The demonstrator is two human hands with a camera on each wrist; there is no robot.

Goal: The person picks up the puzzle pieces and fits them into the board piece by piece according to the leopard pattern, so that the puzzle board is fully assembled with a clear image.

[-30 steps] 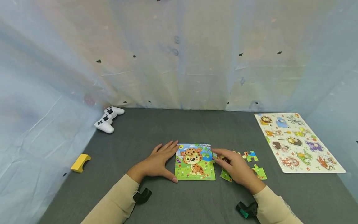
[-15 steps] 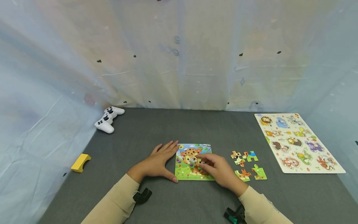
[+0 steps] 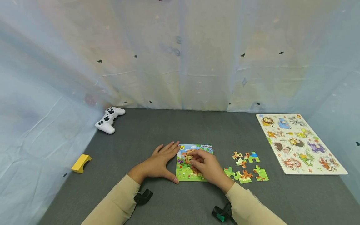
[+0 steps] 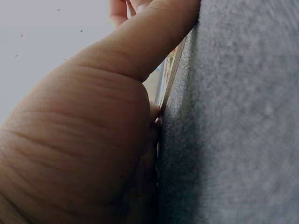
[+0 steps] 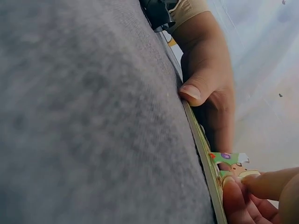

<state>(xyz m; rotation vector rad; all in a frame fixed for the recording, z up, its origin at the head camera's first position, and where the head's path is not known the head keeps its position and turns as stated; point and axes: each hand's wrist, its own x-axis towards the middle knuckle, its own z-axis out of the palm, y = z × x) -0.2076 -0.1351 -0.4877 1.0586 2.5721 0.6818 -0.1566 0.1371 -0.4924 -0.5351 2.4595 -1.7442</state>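
The sleeved left forearm (image 3: 115, 200) slants in at 7 o'clock; the left hand (image 3: 159, 164) has straight fingers toward 2 o'clock, thumb stretched toward 4. From 5 o'clock, the right forearm (image 3: 251, 204) carries the right hand (image 3: 208, 165) toward 10, thumb and fingertips pinching.

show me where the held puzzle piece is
In the right wrist view, the puzzle piece is at lower right, pinched by the right hand over the puzzle board.

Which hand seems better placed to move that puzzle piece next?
Probably the right hand: it pinches the puzzle piece over the puzzle board, while the left hand lies spread at the board's left edge.
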